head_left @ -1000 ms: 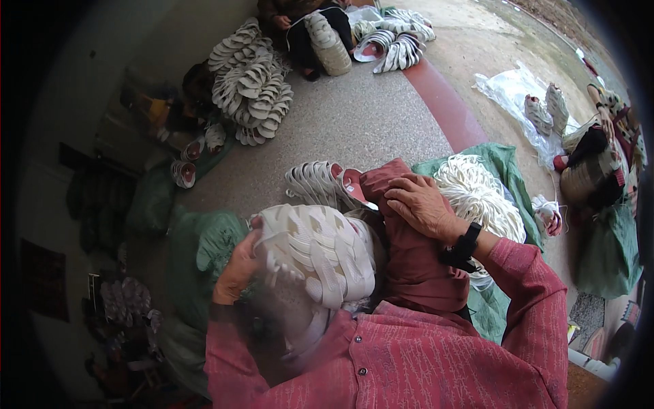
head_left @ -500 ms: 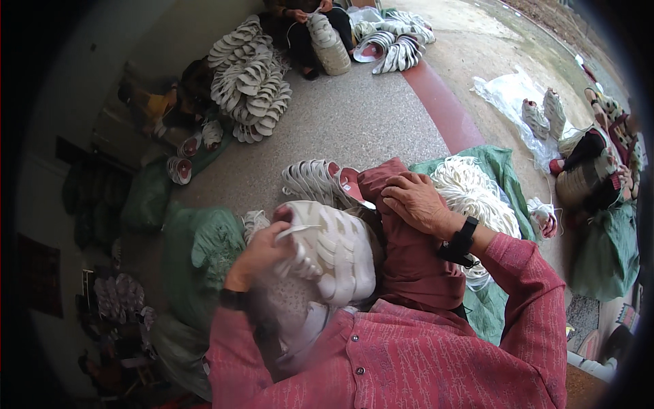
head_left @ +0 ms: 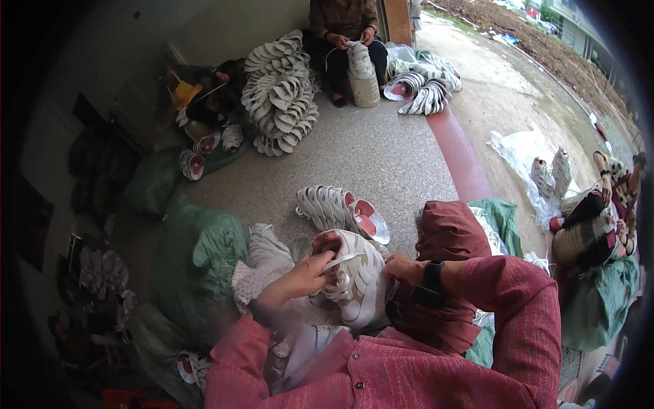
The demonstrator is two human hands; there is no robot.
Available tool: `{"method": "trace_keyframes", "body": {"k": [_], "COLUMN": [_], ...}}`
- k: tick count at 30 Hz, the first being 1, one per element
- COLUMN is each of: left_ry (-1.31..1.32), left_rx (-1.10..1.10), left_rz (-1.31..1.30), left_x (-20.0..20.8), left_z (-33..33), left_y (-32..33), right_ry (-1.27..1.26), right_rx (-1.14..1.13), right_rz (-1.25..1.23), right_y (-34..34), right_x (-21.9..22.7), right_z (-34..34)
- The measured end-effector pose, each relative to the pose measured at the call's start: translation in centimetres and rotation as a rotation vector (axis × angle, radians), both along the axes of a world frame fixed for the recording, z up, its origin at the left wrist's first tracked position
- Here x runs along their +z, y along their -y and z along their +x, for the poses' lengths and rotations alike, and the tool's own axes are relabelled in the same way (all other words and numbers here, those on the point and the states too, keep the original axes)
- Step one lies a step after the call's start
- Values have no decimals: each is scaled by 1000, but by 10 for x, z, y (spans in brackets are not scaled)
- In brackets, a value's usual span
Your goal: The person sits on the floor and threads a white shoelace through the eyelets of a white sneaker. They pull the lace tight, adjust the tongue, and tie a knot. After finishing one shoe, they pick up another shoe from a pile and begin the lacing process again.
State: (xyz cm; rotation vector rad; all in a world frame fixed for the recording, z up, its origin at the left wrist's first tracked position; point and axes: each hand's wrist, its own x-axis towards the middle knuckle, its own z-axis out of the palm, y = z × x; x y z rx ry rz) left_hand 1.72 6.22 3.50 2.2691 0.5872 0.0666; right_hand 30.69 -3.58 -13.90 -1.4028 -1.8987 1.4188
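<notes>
A white and beige shoe upper [head_left: 357,269] stands in my lap, its reddish lined opening facing away and white laces along its front. My left hand [head_left: 310,275] is closed at the lacing near the opening. A flat white shoelace [head_left: 343,261] sticks out from its fingers. At the upper's right side is my right hand [head_left: 403,268], fingers curled in against its edge; the fingertips and anything in them are hidden. Dark red cloth [head_left: 449,238] covers my right knee, beside that hand. Light patterned cloth [head_left: 255,278] lies under my left forearm.
A row of nested shoe uppers [head_left: 323,206] lies on the floor ahead. Green sacks [head_left: 201,255] crowd my left. A tall pile of uppers [head_left: 283,95] stands farther off, beside a seated person [head_left: 344,27] handling a shoe. Another person [head_left: 610,211] sits at the far right.
My right hand has left the red-covered knee and come to the shoe upper's side. My left hand has moved right, and the upper is turned more upright. The view has tilted up.
</notes>
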Motion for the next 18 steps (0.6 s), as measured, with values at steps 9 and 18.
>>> {"method": "trace_keyframes", "body": {"k": [9,18], "left_ry": [-2,84], "left_rx": [67,137], "left_rz": [-259,-259], "left_x": [5,-5], "left_z": [-13,-22], "left_y": [6,26], "right_ry": [-203,-76], "right_rx": [-132,-173], "right_rz": [-80,-205], "right_y": [26,18], "right_x": [-2,-16], "right_z": [-13,-22]}}
